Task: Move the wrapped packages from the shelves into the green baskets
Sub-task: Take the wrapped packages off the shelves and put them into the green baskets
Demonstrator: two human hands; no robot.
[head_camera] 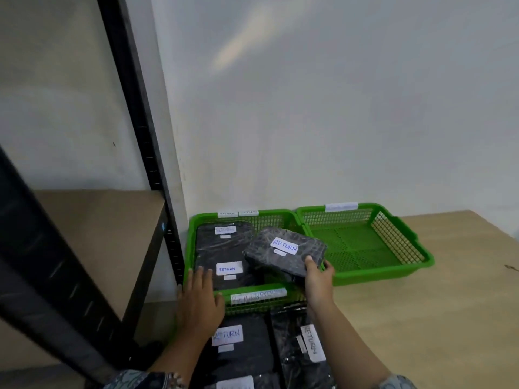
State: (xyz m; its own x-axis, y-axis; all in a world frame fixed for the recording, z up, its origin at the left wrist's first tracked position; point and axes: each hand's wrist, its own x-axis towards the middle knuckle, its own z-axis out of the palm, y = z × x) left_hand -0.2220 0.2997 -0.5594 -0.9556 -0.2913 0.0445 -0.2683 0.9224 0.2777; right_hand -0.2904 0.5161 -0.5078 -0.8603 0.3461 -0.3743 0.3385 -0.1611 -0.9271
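The right hand [318,279] has the wrapped package [283,255] by its near right corner, thumb on top, fingers curled underneath. The package hangs over the right half of the left green basket [191,248], label up. Its long axis runs across the view, left to right, turned a little so the handwritten "RETURN" slopes down toward the right. It's a flat, dark slab with rounded corners, sealed in glossy, crinkled film.

The left hand [200,300] is released, fingers straight and spread, lying over the basket's near left corner; whether it presses down is hard to tell. In that basket lie two more black packages, one at the back [222,244] and one at the front [229,279], each with a white label.

The right green basket [421,258] sits touching its neighbour, both of perforated plastic with taped labels on their rims. Nearer the person, two more film-wrapped packages [241,355] [297,352] lie side by side on the pale wooden table [435,318]. A black metal shelf post [140,116] stands just left of the basket, carrying a brown board [98,234].
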